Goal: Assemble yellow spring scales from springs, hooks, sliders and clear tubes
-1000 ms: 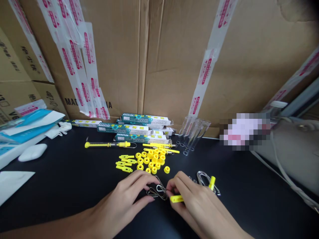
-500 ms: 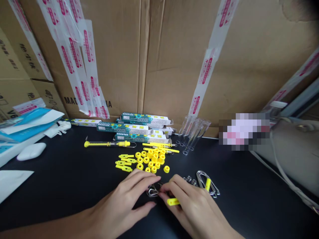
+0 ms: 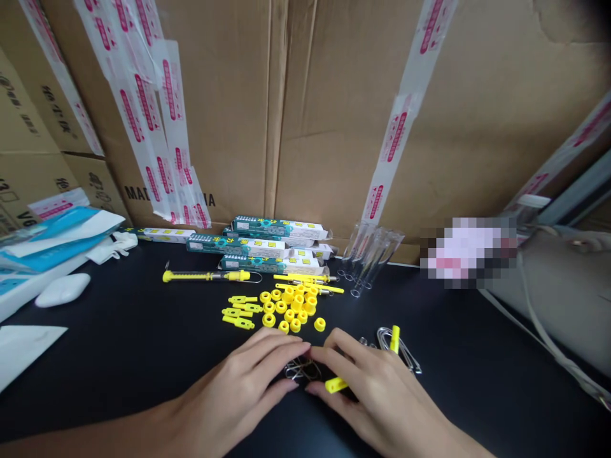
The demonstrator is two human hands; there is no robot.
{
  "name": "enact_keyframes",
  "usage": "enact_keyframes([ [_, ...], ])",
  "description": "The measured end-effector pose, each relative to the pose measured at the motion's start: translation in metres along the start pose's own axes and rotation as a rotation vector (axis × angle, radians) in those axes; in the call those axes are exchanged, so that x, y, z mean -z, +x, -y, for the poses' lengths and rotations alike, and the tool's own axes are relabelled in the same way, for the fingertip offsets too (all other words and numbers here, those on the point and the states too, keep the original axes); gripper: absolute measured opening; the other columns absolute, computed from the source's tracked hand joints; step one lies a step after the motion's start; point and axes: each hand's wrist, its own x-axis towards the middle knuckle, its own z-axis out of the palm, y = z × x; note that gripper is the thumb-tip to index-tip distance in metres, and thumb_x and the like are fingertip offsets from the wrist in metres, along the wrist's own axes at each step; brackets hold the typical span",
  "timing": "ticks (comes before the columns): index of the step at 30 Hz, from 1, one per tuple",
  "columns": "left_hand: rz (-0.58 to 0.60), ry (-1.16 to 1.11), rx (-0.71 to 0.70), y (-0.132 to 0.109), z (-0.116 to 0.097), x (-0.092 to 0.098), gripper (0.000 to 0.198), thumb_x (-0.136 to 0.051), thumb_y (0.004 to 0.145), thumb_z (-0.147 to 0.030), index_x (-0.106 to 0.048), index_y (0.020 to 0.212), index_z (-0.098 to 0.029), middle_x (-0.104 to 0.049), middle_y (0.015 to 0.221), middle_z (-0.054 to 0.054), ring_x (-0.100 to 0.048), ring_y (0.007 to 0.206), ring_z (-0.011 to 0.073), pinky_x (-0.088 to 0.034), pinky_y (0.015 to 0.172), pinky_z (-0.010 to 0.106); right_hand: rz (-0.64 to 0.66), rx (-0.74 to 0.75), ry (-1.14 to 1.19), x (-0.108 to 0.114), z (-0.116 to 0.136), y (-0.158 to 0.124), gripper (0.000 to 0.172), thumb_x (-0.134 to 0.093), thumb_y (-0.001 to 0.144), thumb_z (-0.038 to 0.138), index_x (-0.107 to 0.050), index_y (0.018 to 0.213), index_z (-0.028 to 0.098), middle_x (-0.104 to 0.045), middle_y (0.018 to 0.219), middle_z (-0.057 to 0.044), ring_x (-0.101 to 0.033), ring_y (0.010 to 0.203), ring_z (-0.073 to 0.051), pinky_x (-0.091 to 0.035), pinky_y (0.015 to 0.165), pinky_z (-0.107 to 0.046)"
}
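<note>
While both hands arch over a black tabletop (image 3: 143, 356), a small cluster of bent wire hooks (image 3: 301, 369) sits between their fingertips at the near centre of the head view. The left hand (image 3: 248, 375) curves thumb and fingers around the cluster's left side; whether they pinch any wire cannot be told. The right hand (image 3: 367, 375) grasps a yellow plastic rod (image 3: 337, 385) that shows at either side of it, its thumb and forefinger parted at the cluster's right edge. Good handling here would likely mean light fingertips, one loop shifted at a time without bending it, and the rod kept clear of the wires. Just beyond the right hand lie small metal coils (image 3: 364, 341), partly hidden, with more bent wire (image 3: 405, 350) to their right. Farther off are yellow collars (image 3: 298, 303), flat yellow tabs (image 3: 237, 312) to their left, a spring scale (image 3: 205, 276), clear tubes (image 3: 370, 257) and printed boxes (image 3: 238, 244).
</note>
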Motion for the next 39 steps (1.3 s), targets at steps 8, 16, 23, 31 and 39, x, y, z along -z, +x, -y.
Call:
enact_keyframes([
  [8,0.029,-0.047,0.035,0.002,-0.002,0.002,0.048,-0.059,0.094,-0.014,-0.050,0.136,-0.035,-0.062,0.129,0.000,-0.060,0.120,0.0190,-0.049,0.108,0.034,0.162,-0.019,0.070,0.010,-0.006,0.005,0.035,-0.060,0.087,0.005,-0.062,0.114,0.027,-0.062,0.104,0.000,-0.068,0.075,-0.017,-0.051,0.064,-0.029],
  [16,0.065,-0.062,0.054,0.003,-0.003,0.003,0.048,-0.055,0.093,-0.009,-0.049,0.133,-0.034,-0.060,0.129,-0.002,-0.060,0.119,0.0146,-0.047,0.108,0.026,0.069,-0.005,0.188,0.000,-0.015,0.006,0.033,-0.053,0.086,-0.004,-0.066,0.102,0.022,-0.064,0.093,0.001,-0.067,0.076,-0.014,-0.050,0.068,-0.025],
  [23,0.045,-0.065,0.061,0.004,-0.005,0.004,0.047,-0.055,0.092,-0.008,-0.052,0.131,-0.034,-0.062,0.126,-0.001,-0.062,0.116,0.0172,-0.050,0.104,0.028,0.053,-0.003,0.160,-0.004,-0.014,0.006,0.031,-0.052,0.088,-0.002,-0.062,0.102,0.023,-0.064,0.096,0.001,-0.066,0.073,-0.015,-0.050,0.066,-0.027],
  [31,0.065,-0.061,0.065,0.004,-0.005,0.004,0.045,-0.054,0.093,-0.008,-0.050,0.130,-0.033,-0.061,0.125,-0.002,-0.061,0.115,0.0152,-0.049,0.104,0.025,0.069,0.015,0.125,-0.003,-0.012,0.007,0.026,-0.050,0.092,0.002,-0.059,0.102,0.024,-0.063,0.095,0.001,-0.066,0.073,-0.017,-0.052,0.063,-0.029],
  [39,-0.015,-0.102,0.069,0.005,-0.007,0.008,0.042,-0.058,0.094,-0.014,-0.050,0.129,-0.035,-0.063,0.124,-0.004,-0.062,0.115,0.0137,-0.047,0.104,0.023,-0.096,-0.004,0.115,0.005,-0.008,0.002,0.043,-0.056,0.098,0.026,-0.041,0.138,0.019,-0.067,0.111,-0.009,-0.067,0.099,-0.024,-0.060,0.081,-0.038],
])
